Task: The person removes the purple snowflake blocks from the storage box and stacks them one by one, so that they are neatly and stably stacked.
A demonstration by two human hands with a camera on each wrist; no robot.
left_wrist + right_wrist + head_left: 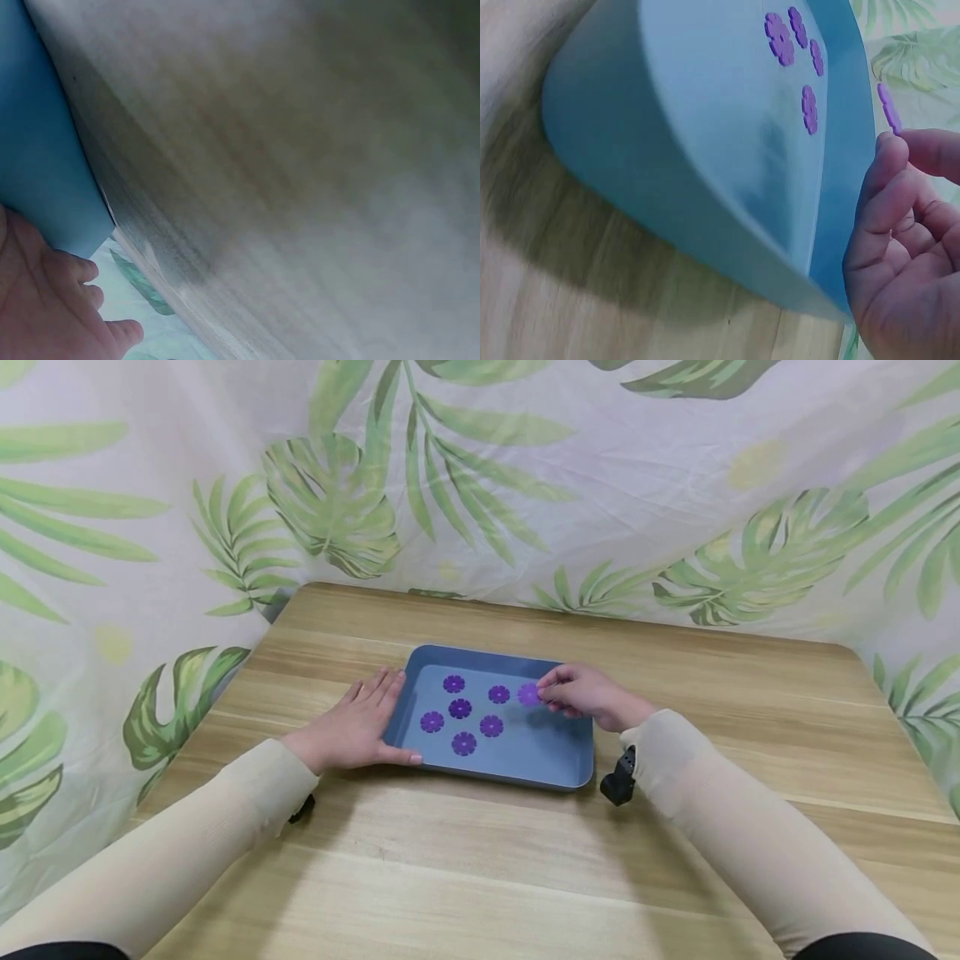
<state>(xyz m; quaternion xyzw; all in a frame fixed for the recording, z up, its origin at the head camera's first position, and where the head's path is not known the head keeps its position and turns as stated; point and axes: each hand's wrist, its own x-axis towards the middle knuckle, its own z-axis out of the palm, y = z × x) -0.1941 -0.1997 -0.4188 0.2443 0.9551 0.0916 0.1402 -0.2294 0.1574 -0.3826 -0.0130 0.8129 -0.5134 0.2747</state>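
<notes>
A blue-grey rectangular tray [547, 752] sits on the table, with several purple notched, flower-shaped plastic discs [460, 708] lying flat and apart in its left and middle part. My right hand [588, 693] pinches one more such disc [528, 695], paler purple, between thumb and finger above the tray. In the right wrist view this disc [889, 109] appears edge-on at the fingertips. Along the tray's left side rests my left hand [356, 722], fingers straight and thumb stretched along the front edge. Only its palm side [45, 307] shows in the left wrist view, beside the tray wall [45, 150].
The wood-grain table [465, 852] surrounds the tray on all sides. Behind it hangs a pale cloth [637, 510] printed with green leaves. A black wrist device [619, 779] sits below the right wrist, close to the tray's front right corner.
</notes>
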